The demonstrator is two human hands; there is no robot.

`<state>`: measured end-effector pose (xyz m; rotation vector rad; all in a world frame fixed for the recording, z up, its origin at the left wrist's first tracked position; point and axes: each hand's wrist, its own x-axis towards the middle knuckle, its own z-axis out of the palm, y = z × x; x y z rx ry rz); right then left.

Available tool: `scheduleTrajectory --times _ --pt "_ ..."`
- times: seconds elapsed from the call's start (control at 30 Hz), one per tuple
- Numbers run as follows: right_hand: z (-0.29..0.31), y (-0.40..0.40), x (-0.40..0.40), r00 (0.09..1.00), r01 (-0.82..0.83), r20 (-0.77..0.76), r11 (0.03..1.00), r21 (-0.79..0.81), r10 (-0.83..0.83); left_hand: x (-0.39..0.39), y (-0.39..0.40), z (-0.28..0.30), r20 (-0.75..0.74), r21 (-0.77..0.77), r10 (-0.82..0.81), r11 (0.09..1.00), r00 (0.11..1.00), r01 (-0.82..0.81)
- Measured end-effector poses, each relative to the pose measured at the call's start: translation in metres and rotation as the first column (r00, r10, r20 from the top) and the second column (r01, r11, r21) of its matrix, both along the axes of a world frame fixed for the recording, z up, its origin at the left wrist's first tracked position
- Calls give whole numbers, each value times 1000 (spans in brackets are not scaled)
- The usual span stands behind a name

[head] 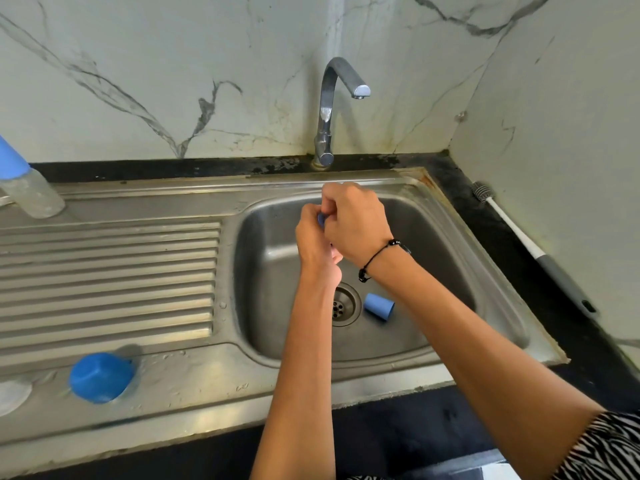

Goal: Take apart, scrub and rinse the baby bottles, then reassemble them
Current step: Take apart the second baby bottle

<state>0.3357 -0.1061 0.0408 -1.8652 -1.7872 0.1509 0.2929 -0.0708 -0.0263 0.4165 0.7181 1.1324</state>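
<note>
Both grips, left hand (313, 237) and right hand (353, 223), clench a mostly hidden blue piece (321, 220) over the sink (450, 216).

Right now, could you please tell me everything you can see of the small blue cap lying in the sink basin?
The small blue cap is a short, slightly tapered cup of matte, opaque blue, plastic by the look of it. It lies on its side on the floor of the steel sink basin, just right of the drain, its open mouth turned to the right and partly toward the camera. Nothing holds it; both hands work above it, and only the basin floor touches it.
</note>
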Motion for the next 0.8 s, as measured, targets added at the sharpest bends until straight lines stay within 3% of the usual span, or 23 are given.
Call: scheduleTrajectory --times 0.2,0.37,0.53,0.67,0.8 --pt "-11 2 1 999 16 -47 999 49 -13 1 0 2 73 -17 -31 999 997 32" --pt "-19 0 8 983 -107 -138 986 131 125 -1 3 3 23 1 -26 1000 999 26" --pt "-34 -3 13 952 -153 -265 988 11 150 -5 7 -3 -53 -21 -3 1000 999 2" --pt "-36 8 24 975 -152 -157 987 44 157 -4 6 -6 -199 -92 -80 994 977 62" --pt "-36 13 30 976 -215 -11 974 73 217 -6 6 -4 -238 -71 -125 991 963 111"
